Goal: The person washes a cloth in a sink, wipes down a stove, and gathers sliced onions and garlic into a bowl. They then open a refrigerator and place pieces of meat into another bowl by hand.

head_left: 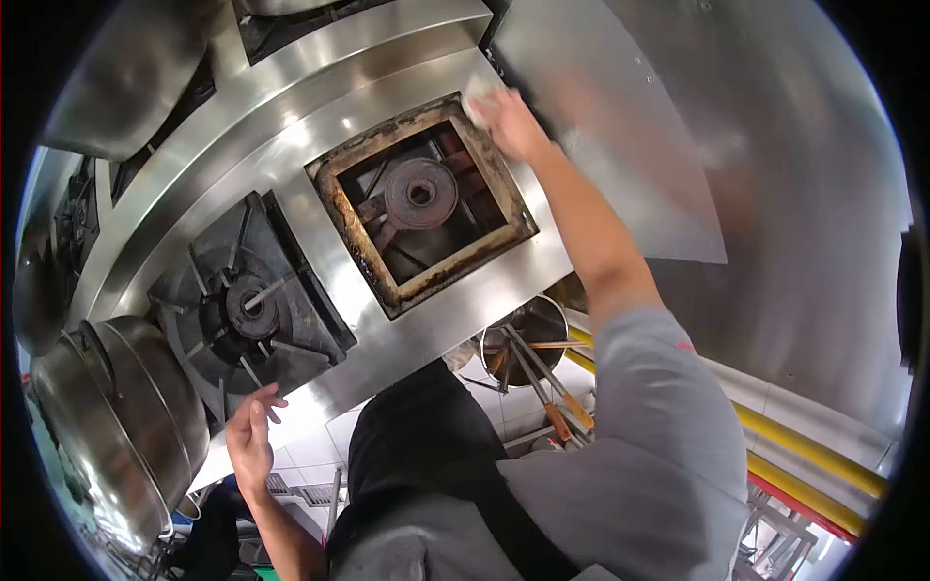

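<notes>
My right hand (508,124) presses a whitish cloth (480,101) onto the steel stove top (436,70), just beyond the upper right corner of a square burner opening. The rim (334,208) of that opening is brown and crusted, and a round burner (420,194) shows inside it without a grate. My left hand (252,436) holds nothing, its fingers apart and slightly bent, near the front edge of the stove. Beside it is a second burner (254,307) with a dark grate (218,257) over it.
A large steel pot (145,407) stands at the left. Steel wall panels (620,116) rise at the right. Below the stove's front edge, a metal container (554,315) holds utensils with wooden handles (559,423). Yellow pipes (814,453) run at the lower right.
</notes>
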The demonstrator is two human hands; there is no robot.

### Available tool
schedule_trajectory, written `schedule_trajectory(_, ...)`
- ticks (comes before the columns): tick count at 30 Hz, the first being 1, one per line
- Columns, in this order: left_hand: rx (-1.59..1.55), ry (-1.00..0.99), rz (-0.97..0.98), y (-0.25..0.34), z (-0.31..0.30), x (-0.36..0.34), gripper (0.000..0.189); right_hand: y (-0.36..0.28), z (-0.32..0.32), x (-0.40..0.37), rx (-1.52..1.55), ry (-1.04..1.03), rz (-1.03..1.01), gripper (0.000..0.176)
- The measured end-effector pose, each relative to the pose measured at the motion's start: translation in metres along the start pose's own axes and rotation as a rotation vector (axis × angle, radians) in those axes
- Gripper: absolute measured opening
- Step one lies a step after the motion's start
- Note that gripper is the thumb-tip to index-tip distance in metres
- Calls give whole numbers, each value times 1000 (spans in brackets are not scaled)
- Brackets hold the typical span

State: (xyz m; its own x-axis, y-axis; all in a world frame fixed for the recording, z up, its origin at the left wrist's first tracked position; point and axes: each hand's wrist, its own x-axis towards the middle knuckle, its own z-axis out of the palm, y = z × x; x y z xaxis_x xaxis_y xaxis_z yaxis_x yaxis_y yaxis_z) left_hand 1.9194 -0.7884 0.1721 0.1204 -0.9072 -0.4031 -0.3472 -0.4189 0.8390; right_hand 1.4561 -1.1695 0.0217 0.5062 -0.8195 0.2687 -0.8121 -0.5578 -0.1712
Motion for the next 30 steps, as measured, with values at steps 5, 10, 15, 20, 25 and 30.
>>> schedule_trajectory(5, -74, 82, -43, -8, -16, -2, 47, -19, -41, -117, 127, -73, 74, 55)
schedule_trajectory(10, -68, 109, -29, 2, -5, 6, 49, 17, -2, 11, -74, -30, 13, 55)
schedule_trajectory(15, -68, 113, -19, 10, -8, -3, 50, -34, 35, 119, -58, -165, 234, 44)
schedule_trajectory(20, -86, 158, 1, 9, -13, -10, 47, -195, 74, 149, 131, -158, 14, 34)
schedule_trajectory(25, -78, 154, 38, 12, -10, -21, 46, -259, 72, 152, 169, -204, -267, 28)
schedule_trajectory(30, -94, 103, 75, -6, -18, -52, 45, -271, 68, 56, 171, -175, -447, 24)
